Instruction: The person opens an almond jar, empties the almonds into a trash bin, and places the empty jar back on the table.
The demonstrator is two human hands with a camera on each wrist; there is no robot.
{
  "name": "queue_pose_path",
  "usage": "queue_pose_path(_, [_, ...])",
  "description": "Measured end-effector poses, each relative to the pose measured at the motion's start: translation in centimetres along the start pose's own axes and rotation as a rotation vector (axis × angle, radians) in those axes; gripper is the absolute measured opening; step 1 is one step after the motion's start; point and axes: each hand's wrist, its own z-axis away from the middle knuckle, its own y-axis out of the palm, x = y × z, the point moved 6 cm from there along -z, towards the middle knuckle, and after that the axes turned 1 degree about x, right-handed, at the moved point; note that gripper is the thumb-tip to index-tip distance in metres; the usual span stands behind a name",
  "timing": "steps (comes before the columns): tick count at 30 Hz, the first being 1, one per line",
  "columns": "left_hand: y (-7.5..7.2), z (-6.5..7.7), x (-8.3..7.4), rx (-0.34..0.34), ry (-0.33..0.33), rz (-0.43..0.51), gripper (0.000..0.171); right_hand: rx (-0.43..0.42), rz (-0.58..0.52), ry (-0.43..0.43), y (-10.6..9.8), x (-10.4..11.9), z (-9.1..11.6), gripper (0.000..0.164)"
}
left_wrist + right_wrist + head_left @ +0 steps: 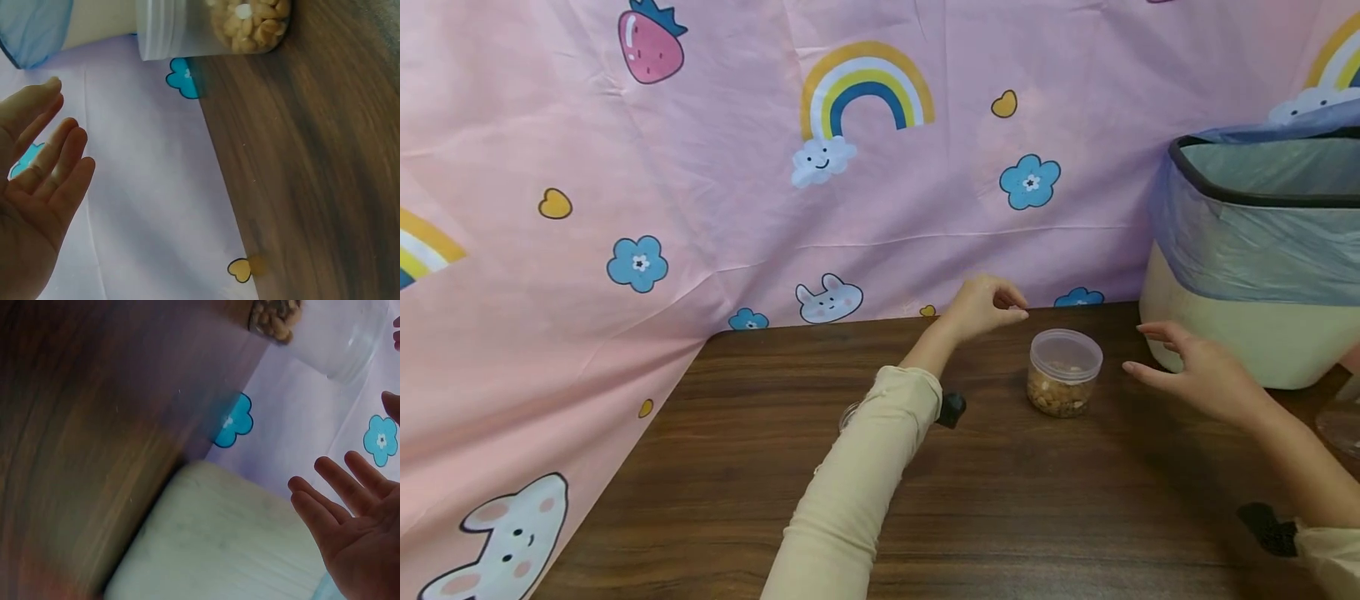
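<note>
Beyond the wooden table (1000,508), a patterned cloth (917,208) rises at 12 o'clock. Measured from the jar (1066,373), the pale bin (1292,342) with its blue bag (1262,250) stands at 2 o'clock. The person's right hand (1204,377) hovers at 3 o'clock, fingers spread, thumb apart; the left hand (977,308) hovers at 10 o'clock, fingers softly bent, thumb clear of them. Neither pinches or touches anything. The jar stands upright on the table between the 2 hands, partly filled with what look like nuts (1060,394). Judging progress, the filling seems at least partly done, while gripping the jar is undone now; whether its top is covered, or anything else remains, cannot be told.
</note>
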Motion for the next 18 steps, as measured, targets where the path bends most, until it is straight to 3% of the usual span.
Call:
queue_pose_path(10, [2.4,0.4,0.7,0.098,-0.006,0.040,0.015,0.106,-0.003,0.017,2.6,0.6,-0.8,0.066])
queue_pose_path(18, [3.7,0.5,1.1,0.151,-0.029,0.045,0.018,0.126,-0.034,-0.027,3.9,0.9,-0.9,0.061])
